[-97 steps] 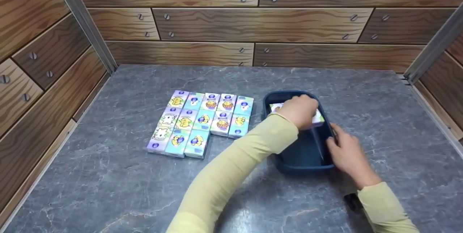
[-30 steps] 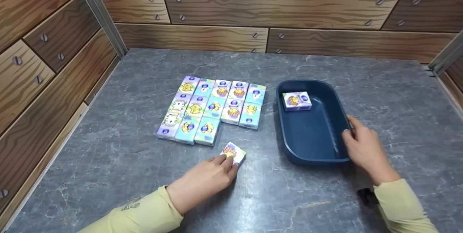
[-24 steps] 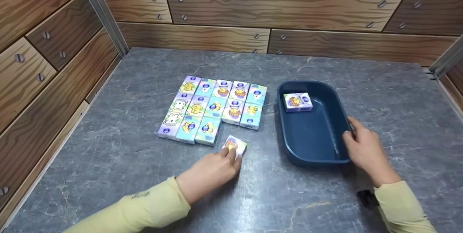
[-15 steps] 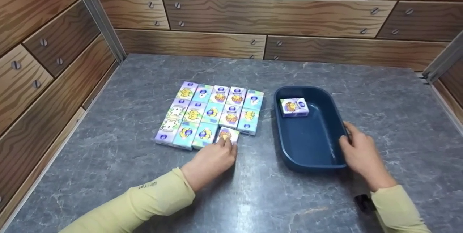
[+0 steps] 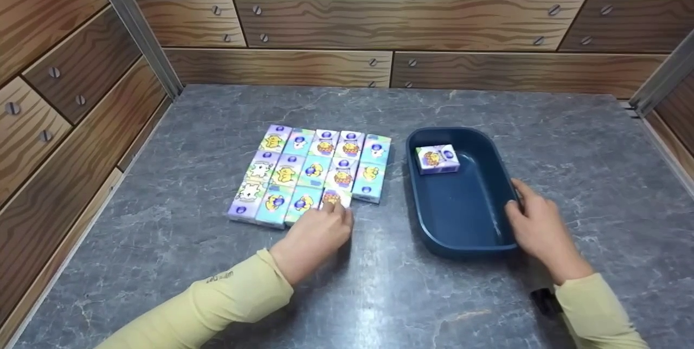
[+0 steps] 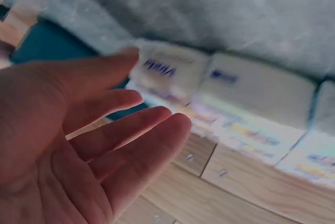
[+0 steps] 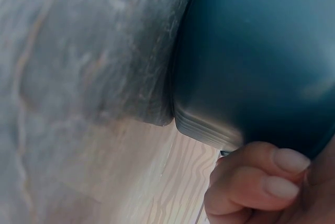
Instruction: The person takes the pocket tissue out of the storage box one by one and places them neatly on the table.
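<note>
Small tissue packs [image 5: 284, 173] with cartoon prints lie side by side in a block on the table, left of centre. At the block's front edge my left hand [image 5: 317, 235] touches a white and purple tissue pack [image 5: 336, 197], its fingers over the top. In the left wrist view the thumb is by that pack's end [image 6: 170, 67], and the fingers are nearly straight with a gap to the thumb. My right hand [image 5: 542, 230] grips the right rim of a dark blue plastic bin [image 5: 461, 246]; curled fingers [image 7: 256, 182] show against its wall. One tissue pack [image 5: 438, 159] lies inside, at the far left.
The grey marbled table [image 5: 179, 284] is bounded by wood-patterned walls [image 5: 314, 24] at the back and sides. A small black object [image 5: 544, 301] is by the right wrist. A strip of table separates the block from the bin.
My left hand took a pack from the bin, set it down in front of the block and slid it up against its neighbours. The right hand stays on the bin's rim.
</note>
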A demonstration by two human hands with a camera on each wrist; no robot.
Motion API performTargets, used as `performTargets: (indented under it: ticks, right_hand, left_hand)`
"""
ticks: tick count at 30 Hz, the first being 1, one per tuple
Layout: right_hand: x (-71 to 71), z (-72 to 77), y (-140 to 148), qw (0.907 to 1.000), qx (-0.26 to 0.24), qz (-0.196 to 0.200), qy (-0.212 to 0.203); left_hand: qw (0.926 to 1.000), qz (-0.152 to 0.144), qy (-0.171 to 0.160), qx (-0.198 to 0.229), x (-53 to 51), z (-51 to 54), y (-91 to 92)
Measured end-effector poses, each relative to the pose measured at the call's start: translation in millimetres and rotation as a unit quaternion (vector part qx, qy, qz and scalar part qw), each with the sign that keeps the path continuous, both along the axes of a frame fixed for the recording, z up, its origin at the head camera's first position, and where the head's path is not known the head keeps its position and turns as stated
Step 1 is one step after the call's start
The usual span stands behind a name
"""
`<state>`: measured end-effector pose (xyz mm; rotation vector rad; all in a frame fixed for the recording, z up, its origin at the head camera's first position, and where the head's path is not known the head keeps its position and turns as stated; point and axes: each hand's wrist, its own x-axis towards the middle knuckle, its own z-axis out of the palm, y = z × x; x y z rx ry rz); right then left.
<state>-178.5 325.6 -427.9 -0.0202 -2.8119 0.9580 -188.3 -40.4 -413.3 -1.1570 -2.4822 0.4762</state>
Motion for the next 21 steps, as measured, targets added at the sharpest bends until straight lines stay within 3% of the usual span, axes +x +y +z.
performTargets:
  ticks: [3, 6, 11, 16, 21]
  right_hand:
    - [0.0, 0.1, 0.7, 1.0000, -0.001, 0.000, 0.000]
    - [-0.1, -0.2, 1.0, 1.0000, -0.001, 0.001, -0.005]
    - [1.0, -0.2, 2.5, 1.0000, 0.000, 0.001, -0.003]
    - [-0.9, -0.4, 2.3, 1.0000, 0.008, 0.004, 0.000]
    - [-0.2, -0.7, 1.1, 1.0000, 0.006, 0.002, -0.004]
  left_hand:
    - [0.9993, -0.002, -0.034, 0.019, -2.9, 14.4, 8.1]
    - [0.9931, 0.009, -0.107, 0.049, -9.8, 29.3, 20.8]
    - [0.9737, 0.026, -0.198, 0.109, -33.8, 45.0, 55.1]
    - [0.9528, 0.023, -0.240, 0.185, -64.2, 54.8, 95.5]
    - [0.9359, 0.024, -0.285, 0.206, -85.6, 65.4, 142.5]
